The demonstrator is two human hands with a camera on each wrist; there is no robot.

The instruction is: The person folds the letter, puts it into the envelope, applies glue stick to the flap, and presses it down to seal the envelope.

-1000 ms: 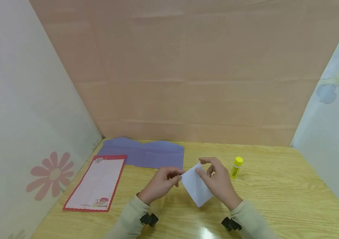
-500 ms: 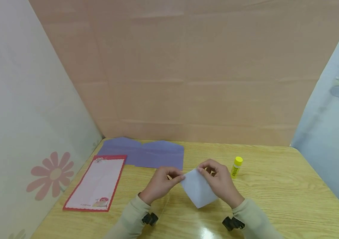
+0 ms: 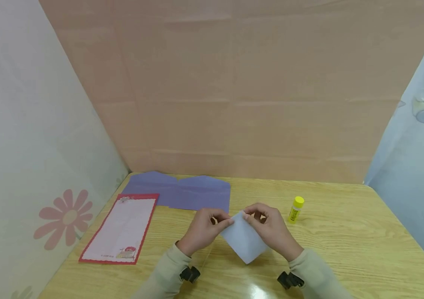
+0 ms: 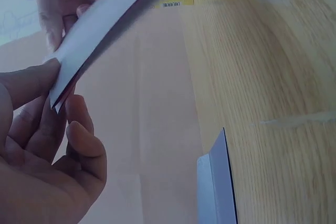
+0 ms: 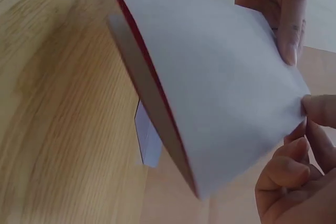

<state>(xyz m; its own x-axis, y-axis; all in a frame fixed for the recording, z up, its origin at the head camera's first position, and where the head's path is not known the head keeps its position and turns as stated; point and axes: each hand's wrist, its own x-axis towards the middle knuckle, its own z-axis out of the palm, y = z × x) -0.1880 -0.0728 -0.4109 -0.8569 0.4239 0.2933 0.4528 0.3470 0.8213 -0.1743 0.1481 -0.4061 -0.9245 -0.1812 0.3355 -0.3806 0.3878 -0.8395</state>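
Note:
Between both hands, above the table, is a folded sheet of white paper (image 3: 245,241). The right wrist view shows its layers parting along one side of the paper (image 5: 210,72), with a thin red edge inside. My left hand (image 3: 203,229) pinches the left corner between thumb and forefinger; the left wrist view shows the layers together at that thumb. The upper corner is pinched by my right hand (image 3: 269,228), thumb in front and fingers behind. A yellow glue stick (image 3: 296,209) stands capped just beyond the right hand.
On the left of the wooden table (image 3: 346,241) lies a red-bordered sheet of letter paper (image 3: 122,228). It overlaps a purple unfolded paper (image 3: 200,193) at the back. Pale walls with printed pictures stand at both sides, a brown one (image 3: 249,104) behind.
The right hand has gone from spread fingers to pinching the paper's upper corner, and has moved slightly left towards the left hand. The paper has turned a little. The left hand keeps its pinch.

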